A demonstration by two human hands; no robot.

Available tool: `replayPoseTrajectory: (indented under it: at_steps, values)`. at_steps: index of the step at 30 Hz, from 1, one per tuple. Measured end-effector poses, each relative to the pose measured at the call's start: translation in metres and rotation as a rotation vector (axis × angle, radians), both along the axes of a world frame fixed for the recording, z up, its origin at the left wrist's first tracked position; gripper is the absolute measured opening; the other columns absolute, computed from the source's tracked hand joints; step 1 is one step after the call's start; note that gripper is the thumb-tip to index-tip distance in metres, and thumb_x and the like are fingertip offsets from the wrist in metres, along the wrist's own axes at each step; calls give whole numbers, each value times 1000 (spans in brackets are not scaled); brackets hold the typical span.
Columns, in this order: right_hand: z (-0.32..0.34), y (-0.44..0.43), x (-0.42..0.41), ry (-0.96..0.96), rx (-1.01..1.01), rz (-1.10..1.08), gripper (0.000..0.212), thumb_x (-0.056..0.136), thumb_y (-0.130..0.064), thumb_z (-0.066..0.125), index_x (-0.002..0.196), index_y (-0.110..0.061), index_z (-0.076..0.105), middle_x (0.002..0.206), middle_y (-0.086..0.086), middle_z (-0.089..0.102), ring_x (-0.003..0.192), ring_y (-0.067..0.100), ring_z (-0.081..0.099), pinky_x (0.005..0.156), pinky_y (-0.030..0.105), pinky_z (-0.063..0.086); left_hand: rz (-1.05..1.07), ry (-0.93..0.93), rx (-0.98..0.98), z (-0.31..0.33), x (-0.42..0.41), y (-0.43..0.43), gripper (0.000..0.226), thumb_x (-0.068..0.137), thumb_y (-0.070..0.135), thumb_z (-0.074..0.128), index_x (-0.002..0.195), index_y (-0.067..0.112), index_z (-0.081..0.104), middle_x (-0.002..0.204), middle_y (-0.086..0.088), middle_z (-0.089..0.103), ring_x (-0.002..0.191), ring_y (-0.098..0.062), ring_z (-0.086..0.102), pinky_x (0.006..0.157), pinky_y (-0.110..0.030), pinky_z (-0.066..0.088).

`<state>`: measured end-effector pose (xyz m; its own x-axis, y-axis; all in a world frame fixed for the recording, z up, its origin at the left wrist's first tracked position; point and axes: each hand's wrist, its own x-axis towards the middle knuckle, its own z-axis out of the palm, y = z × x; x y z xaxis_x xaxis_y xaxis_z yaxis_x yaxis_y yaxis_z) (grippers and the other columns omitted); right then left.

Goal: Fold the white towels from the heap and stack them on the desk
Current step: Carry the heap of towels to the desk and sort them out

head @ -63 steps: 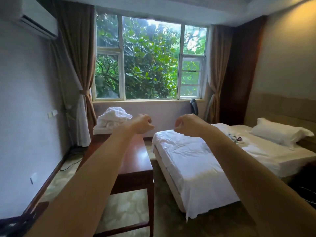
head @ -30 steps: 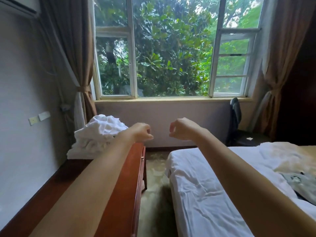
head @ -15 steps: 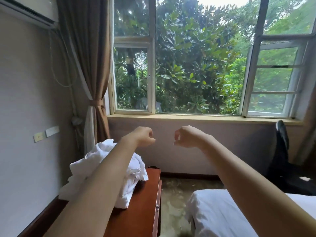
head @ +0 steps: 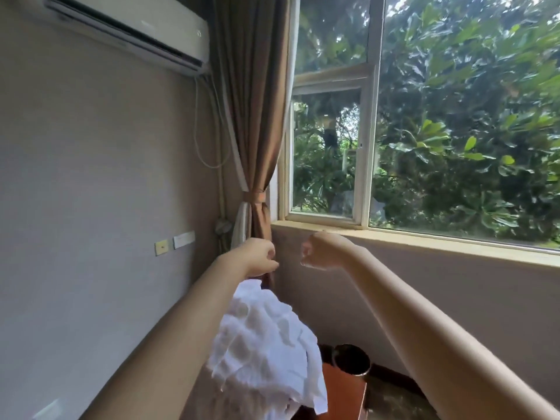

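Observation:
A heap of white towels (head: 266, 341) lies on the reddish-brown wooden desk (head: 342, 395) at the bottom centre, partly behind my left forearm. Both my arms are stretched out forward above the heap. My left hand (head: 260, 260) is a fist with nothing in it, held just above the top of the heap. My right hand (head: 321, 251) is also a fist that holds nothing, a short gap to the right of the left one. Neither hand touches the towels.
A grey wall with a socket plate (head: 161, 247) runs along the left, an air conditioner (head: 130, 25) above. A tied brown curtain (head: 254, 147) hangs in the corner beside the window (head: 424, 116). A dark round bin (head: 351, 359) stands beyond the desk's far end.
I have come closer to the desk and turned left; the bed and chair have left the view. The towel heap is now right below my fists, which stayed clenched and raised.

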<state>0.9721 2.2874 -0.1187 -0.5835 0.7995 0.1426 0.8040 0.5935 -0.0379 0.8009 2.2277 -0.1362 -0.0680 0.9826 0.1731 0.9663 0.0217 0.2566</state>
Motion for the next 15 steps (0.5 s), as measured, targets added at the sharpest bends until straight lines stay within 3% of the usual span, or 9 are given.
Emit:
replayPoseTrajectory:
  at_steps: [4,7,11,15]
  values:
    - [14,76,-35,-56,88,185,29,91,-29,51,110,-11,65,108,11,65,97,30,61,71,30,48,129,39,-46,11,-26,64,31,93,33,57,116,13,60,118,-7,61,103,-23,58,83,-32,48]
    - [21,118,-61,-31,107,288,28,93,-26,48,110,-11,64,105,9,65,95,28,61,65,27,39,242,27,15,24,-47,100,33,92,36,58,116,14,60,119,-4,61,102,-20,57,81,-30,45]
    - [1,158,-95,39,59,381,23,92,-27,51,106,-16,65,96,5,63,95,27,62,66,25,40,360,-30,-35,10,-76,121,35,91,34,58,121,16,59,120,-5,60,107,-22,57,89,-32,47]
    - [-35,176,-135,48,-25,458,27,89,-28,53,113,-21,64,111,3,65,100,27,61,76,30,49,493,-96,-93,-18,-111,110,29,90,28,56,115,14,61,116,-5,59,105,-22,58,89,-32,47]
